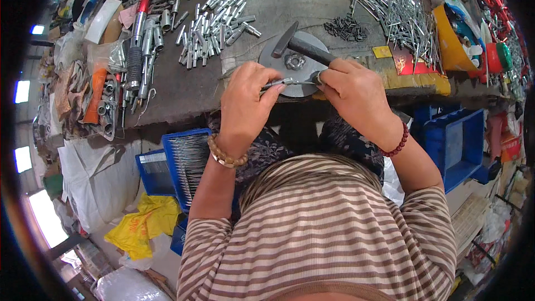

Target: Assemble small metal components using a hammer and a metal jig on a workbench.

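My left hand (245, 103) pinches a small silver metal tube (286, 81) over the near part of a round grey metal disc (267, 56). From the tube's right end a thin metal rod (304, 82) runs to my right hand (354, 86), whose thumb and fingers close on its other end. A hammer (312, 51) with a dark head lies across the disc. Its handle reaches my right hand's fingers; whether they touch it, I cannot tell. A knobbly round metal piece (295, 61) sits at the disc's middle.
Loose silver tubes (209, 30) lie beyond my left hand. Thin metal rods (398, 14) and small dark parts (346, 29) lie farther right. Tools, including a red-banded shaft (146, 1), crowd the left. Below the bench stand a blue crate of rods (192, 161) and a blue bin (457, 145).
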`<act>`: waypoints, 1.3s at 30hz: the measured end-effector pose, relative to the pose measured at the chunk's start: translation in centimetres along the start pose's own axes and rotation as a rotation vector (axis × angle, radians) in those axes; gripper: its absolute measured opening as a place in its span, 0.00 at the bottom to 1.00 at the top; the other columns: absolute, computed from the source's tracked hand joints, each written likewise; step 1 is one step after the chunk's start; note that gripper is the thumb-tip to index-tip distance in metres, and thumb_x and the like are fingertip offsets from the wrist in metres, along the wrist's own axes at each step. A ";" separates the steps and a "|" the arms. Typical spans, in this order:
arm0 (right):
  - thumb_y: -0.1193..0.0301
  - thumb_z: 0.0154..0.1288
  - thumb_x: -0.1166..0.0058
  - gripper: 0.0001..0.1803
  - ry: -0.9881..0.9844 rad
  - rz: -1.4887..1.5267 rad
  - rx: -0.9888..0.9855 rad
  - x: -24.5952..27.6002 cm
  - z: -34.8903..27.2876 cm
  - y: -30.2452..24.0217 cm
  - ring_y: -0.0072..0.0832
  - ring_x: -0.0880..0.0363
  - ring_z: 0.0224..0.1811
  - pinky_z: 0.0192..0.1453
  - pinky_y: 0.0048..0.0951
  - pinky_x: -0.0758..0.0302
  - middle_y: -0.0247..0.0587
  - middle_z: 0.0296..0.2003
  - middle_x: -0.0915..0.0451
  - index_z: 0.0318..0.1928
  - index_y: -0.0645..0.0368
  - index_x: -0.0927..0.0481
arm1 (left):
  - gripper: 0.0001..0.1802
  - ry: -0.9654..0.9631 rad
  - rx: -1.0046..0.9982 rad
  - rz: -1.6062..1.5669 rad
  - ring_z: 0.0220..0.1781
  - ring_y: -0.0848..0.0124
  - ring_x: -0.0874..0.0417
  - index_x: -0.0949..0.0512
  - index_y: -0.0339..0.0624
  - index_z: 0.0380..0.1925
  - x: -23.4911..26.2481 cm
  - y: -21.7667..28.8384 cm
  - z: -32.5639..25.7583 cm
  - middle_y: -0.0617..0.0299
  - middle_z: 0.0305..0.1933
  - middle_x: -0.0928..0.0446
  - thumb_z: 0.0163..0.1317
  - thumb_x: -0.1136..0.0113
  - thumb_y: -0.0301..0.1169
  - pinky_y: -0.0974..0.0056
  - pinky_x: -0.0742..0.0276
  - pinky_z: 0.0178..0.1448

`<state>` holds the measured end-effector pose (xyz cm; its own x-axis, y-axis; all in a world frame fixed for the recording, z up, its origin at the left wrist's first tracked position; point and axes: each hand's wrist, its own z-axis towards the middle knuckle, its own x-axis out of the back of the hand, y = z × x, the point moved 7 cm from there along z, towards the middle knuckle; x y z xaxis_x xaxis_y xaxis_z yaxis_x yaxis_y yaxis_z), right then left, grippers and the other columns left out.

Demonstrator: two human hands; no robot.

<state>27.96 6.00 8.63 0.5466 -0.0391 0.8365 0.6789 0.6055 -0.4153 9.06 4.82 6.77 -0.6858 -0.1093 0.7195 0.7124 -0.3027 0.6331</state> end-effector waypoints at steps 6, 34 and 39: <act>0.76 0.52 0.34 0.06 0.053 -0.053 0.040 0.3 0.3 -0.3 0.42 0.20 0.41 0.45 0.43 0.22 0.39 0.34 0.24 0.31 0.57 0.18 | 0.09 -0.017 0.007 -0.050 0.41 0.66 0.20 0.14 0.39 0.40 -0.2 -0.5 0.1 0.61 0.38 0.22 0.58 0.29 0.24 0.63 0.24 0.43; 0.75 0.53 0.37 0.05 0.046 0.011 0.162 -1.0 1.7 0.7 0.39 0.20 0.42 0.47 0.41 0.27 0.37 0.34 0.23 0.32 0.53 0.17 | 0.08 -0.006 0.034 -0.203 0.39 0.67 0.20 0.14 0.37 0.37 -0.5 -0.7 0.2 0.60 0.37 0.23 0.57 0.28 0.21 0.64 0.26 0.43; 0.73 0.53 0.34 0.06 0.116 0.086 0.137 -0.5 0.6 -0.1 0.37 0.20 0.42 0.48 0.40 0.26 0.35 0.36 0.21 0.33 0.52 0.16 | 0.08 -0.023 0.052 -0.187 0.41 0.68 0.20 0.14 0.36 0.37 -0.5 -0.7 0.1 0.60 0.37 0.23 0.57 0.28 0.19 0.66 0.26 0.45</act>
<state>27.30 6.45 8.48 0.6580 -0.0685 0.7499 0.5581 0.7129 -0.4246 8.93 5.16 5.94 -0.8038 -0.0342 0.5939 0.5801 -0.2662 0.7698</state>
